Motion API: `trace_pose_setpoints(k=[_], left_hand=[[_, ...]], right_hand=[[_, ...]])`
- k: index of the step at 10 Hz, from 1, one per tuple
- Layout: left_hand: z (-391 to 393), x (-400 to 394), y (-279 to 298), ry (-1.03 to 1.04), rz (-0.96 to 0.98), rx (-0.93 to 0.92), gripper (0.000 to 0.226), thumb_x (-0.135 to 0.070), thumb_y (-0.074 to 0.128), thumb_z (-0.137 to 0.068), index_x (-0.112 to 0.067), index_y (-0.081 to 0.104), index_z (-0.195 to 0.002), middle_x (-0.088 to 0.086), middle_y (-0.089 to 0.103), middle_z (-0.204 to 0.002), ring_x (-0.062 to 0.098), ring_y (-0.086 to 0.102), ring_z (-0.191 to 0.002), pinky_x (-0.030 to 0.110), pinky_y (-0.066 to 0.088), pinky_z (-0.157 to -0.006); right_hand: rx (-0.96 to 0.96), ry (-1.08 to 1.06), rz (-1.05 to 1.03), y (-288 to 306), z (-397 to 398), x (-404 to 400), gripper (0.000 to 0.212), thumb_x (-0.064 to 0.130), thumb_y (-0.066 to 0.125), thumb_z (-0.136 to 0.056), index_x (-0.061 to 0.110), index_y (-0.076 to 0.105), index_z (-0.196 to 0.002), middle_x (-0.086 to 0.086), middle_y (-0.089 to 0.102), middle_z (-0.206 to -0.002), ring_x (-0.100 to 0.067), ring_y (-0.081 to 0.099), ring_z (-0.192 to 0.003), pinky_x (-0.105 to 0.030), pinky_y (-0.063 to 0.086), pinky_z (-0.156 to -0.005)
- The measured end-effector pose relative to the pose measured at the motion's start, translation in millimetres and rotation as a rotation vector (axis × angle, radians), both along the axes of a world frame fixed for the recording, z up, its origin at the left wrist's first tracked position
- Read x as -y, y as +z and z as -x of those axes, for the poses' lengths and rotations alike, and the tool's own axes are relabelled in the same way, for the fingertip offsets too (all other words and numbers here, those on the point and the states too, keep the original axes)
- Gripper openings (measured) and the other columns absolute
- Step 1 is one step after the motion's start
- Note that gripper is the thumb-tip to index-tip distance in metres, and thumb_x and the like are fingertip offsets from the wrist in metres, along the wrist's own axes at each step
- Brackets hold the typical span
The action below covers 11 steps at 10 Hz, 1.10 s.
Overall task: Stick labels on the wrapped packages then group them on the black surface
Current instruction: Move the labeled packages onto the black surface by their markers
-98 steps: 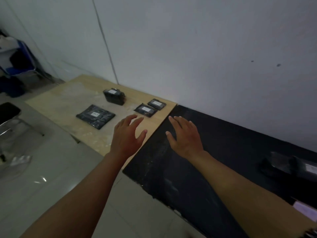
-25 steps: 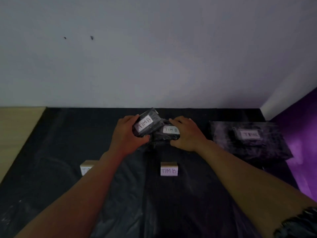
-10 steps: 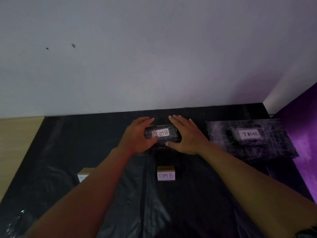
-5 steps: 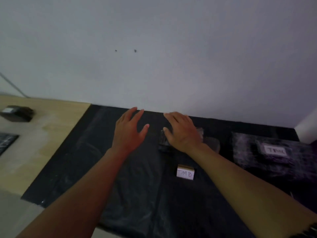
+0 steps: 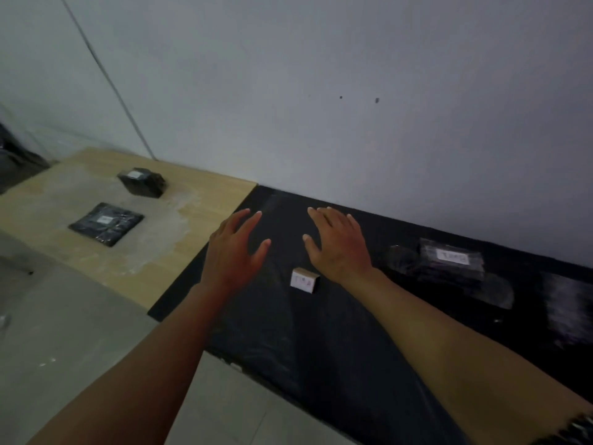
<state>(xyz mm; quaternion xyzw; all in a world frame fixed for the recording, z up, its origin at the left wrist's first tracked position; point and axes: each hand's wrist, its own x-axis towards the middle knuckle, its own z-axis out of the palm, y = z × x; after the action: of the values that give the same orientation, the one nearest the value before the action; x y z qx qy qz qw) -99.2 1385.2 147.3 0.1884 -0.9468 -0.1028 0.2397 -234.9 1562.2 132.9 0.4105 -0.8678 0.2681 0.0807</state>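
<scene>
package label (image 5: 453, 257) blurred, lettering unreadable

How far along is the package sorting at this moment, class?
Done: a labelled package lies on the black surface beyond a small marker block. In hand: nothing; left hand and right hand are open. Left: a boxy package and a flat package remain on the wooden table.

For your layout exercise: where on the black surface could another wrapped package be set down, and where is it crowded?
Bare black surface lies between the wooden board and the small marker block, under the open left hand and right hand. It also lies in front of the block. The right is crowded, around the labelled package.
</scene>
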Motion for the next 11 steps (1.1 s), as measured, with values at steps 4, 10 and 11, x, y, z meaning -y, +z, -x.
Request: trace_pose_setpoints(k=[4,10,11], left_hand=[[-61.6,123.0,3.8,-0.05,0.018,0.015,0.053,-0.041,0.061,-0.089,-0.018,0.055,-0.137,0.007,0.054,-0.136,0.027,0.052,-0.124,0.045,0.045,-0.097],[-4.0,284.4,-18.3,-0.192,-0.018,0.013,0.05,-0.04,0.061,-0.087,-0.016,0.06,-0.131,0.009,0.058,-0.131,0.03,0.058,-0.117,0.047,0.051,-0.091],[2.6,317.1,-13.2,-0.197,-0.023,0.016,0.052,-0.043,0.057,-0.086,-0.015,0.061,-0.13,0.009,0.059,-0.129,0.03,0.059,-0.115,0.046,0.052,-0.089]], right_hand=[[0.045,-0.024,-0.021,9.8,-75.8,110.4,0.058,0.04,0.049,-0.099,0.02,0.036,-0.151,-0.003,0.042,-0.152,-0.02,0.029,-0.146,-0.047,0.017,-0.121],[0.085,-0.122,-0.04,-13.0,-33.3,263.9,0.054,0.038,0.052,-0.099,0.017,0.043,-0.148,-0.005,0.048,-0.147,-0.022,0.034,-0.144,-0.048,0.02,-0.12],[0.088,-0.141,-0.044,-12.4,-27.8,293.3,0.054,0.038,0.052,-0.099,0.017,0.043,-0.149,-0.006,0.048,-0.148,-0.022,0.034,-0.144,-0.048,0.019,-0.12]])
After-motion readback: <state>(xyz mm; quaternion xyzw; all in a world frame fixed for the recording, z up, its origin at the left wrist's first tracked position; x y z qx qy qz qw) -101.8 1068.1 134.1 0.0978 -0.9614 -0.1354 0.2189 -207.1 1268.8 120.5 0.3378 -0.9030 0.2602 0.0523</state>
